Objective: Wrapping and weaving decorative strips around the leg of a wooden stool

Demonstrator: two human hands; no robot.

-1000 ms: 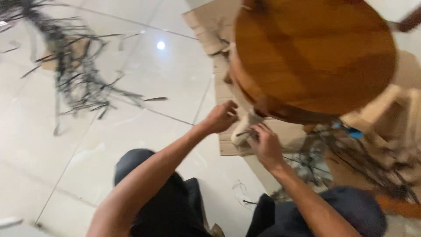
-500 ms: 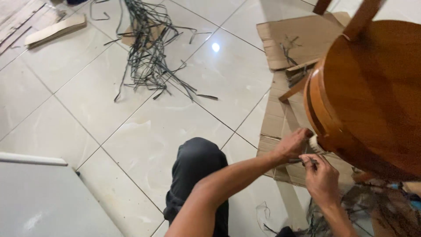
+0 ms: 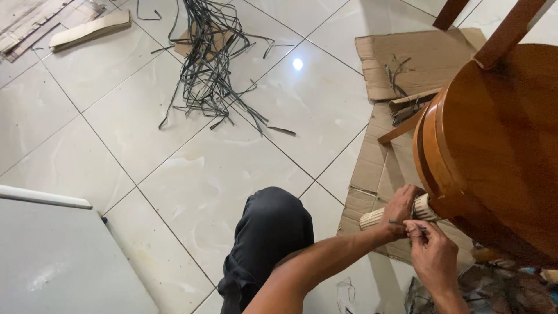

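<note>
Strips (image 3: 212,64) of dark cane lie on the floor tiles (image 3: 192,174), then the left hand (image 3: 400,210) grips the wrapped chair leg (image 3: 401,212) while the right hand (image 3: 433,253) pinches a thin strand (image 3: 401,222) beside the wooden chair (image 3: 494,145).

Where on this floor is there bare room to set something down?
Bare tiles lie between the dark strips, the cardboard and the knee. It is crowded where both hands, left hand and right hand, work beside the wooden chair.
</note>
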